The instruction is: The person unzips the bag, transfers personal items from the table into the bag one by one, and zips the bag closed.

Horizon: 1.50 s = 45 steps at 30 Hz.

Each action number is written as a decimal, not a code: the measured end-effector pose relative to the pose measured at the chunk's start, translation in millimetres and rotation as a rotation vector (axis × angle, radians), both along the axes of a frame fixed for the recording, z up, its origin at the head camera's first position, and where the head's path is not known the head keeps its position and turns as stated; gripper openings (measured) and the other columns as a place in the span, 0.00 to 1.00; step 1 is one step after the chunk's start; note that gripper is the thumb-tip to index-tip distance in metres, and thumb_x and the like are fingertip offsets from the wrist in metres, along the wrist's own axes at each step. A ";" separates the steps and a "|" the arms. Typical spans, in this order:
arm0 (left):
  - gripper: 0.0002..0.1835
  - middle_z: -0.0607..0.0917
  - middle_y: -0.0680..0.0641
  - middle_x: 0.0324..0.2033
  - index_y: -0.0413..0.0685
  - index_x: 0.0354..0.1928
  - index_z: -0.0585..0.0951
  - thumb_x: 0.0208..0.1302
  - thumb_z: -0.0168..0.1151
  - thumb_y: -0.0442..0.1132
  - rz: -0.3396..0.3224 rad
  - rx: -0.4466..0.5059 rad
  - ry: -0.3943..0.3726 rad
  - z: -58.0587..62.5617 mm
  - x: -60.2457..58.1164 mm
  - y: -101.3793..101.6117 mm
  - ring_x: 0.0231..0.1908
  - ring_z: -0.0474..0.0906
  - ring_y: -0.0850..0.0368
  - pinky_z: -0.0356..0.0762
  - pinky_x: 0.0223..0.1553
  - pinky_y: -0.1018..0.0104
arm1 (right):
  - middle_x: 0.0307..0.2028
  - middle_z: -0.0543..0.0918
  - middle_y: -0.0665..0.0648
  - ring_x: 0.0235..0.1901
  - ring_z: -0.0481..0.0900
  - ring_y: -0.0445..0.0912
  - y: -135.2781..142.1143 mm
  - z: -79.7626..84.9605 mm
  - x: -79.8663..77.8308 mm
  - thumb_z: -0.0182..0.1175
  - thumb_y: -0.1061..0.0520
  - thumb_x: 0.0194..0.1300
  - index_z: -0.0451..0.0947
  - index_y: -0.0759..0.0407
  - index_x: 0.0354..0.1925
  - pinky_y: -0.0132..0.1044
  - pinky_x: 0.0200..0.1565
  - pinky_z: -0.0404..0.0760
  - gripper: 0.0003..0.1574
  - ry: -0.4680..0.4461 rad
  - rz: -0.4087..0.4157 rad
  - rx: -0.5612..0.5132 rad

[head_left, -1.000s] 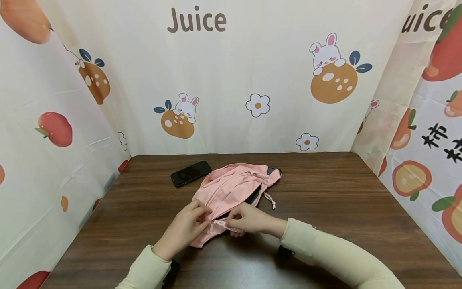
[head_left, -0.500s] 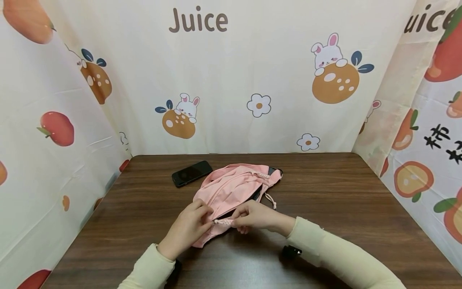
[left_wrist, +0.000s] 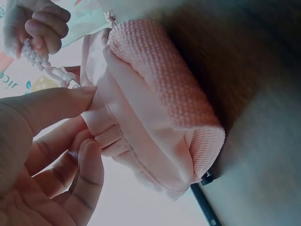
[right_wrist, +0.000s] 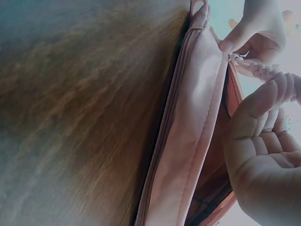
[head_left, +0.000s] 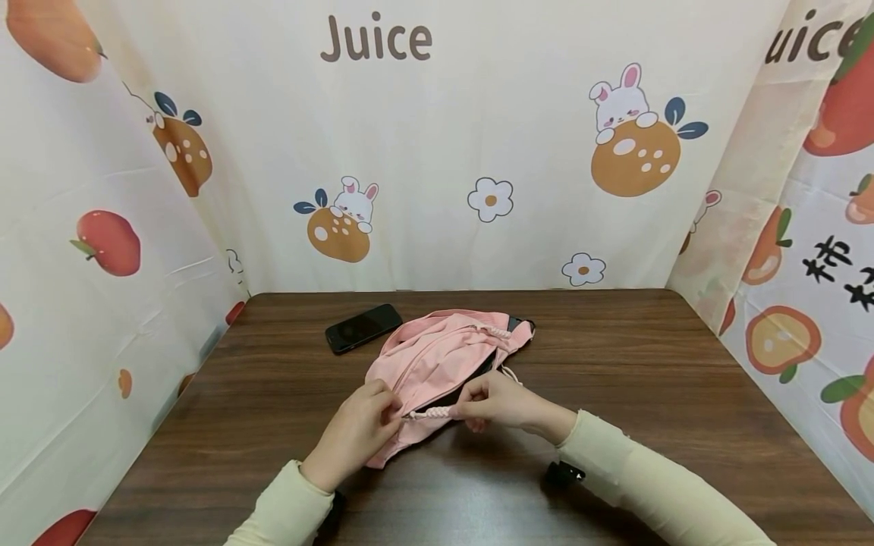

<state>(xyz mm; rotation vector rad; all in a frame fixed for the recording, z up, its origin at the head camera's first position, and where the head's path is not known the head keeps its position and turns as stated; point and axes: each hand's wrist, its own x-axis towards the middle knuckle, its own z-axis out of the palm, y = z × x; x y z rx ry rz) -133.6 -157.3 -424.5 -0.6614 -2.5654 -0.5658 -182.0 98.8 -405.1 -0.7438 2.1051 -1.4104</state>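
From here I see a matt cloth bag [head_left: 437, 360] with rough mesh [left_wrist: 155, 70], a braided cord pull [head_left: 434, 412], a glossy phone [head_left: 363, 328] far left, and a wood-grained table [head_left: 628, 364].

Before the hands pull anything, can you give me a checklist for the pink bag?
1. Left hand pinching the bag: ok.
2. Right hand holding the braided cord: ok.
3. Pocket opening zipped shut: not ok, it gapes.
4. Phone away from both hands: ok, it lies on the table.
5. Things inside the pocket: cannot tell, too dark.
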 end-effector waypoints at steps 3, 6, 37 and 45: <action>0.11 0.72 0.57 0.23 0.49 0.22 0.79 0.44 0.75 0.32 0.004 -0.006 -0.009 -0.4 0.3 0.4 0.25 0.65 0.65 0.69 0.29 0.71 | 0.17 0.76 0.49 0.19 0.74 0.38 0.5 -0.2 0.4 0.64 0.56 0.63 0.77 0.77 0.30 0.32 0.27 0.78 0.21 0.017 0.017 -0.019; 0.11 0.72 0.58 0.22 0.51 0.21 0.80 0.45 0.75 0.31 -0.001 -0.008 -0.017 -0.7 0.5 0.5 0.25 0.66 0.66 0.70 0.29 0.70 | 0.17 0.76 0.49 0.19 0.74 0.38 0.4 -1.2 -0.1 0.64 0.57 0.64 0.77 0.76 0.29 0.32 0.27 0.77 0.20 0.038 0.026 -0.021; 0.13 0.73 0.62 0.22 0.55 0.20 0.81 0.48 0.75 0.30 0.050 0.055 -0.078 2.1 0.1 -21.3 0.25 0.66 0.70 0.70 0.29 0.73 | 0.19 0.77 0.48 0.22 0.76 0.37 51.0 -5.8 -21.4 0.59 0.59 0.67 0.76 0.81 0.34 0.33 0.28 0.80 0.20 0.036 -0.102 -0.092; 0.12 0.72 0.57 0.24 0.51 0.24 0.80 0.45 0.78 0.33 0.010 0.054 0.054 1.7 -1.5 -8.4 0.27 0.65 0.66 0.68 0.28 0.73 | 0.20 0.78 0.47 0.22 0.76 0.37 52.0 -8.3 -22.4 0.59 0.60 0.67 0.75 0.83 0.36 0.32 0.29 0.80 0.21 0.019 -0.081 -0.123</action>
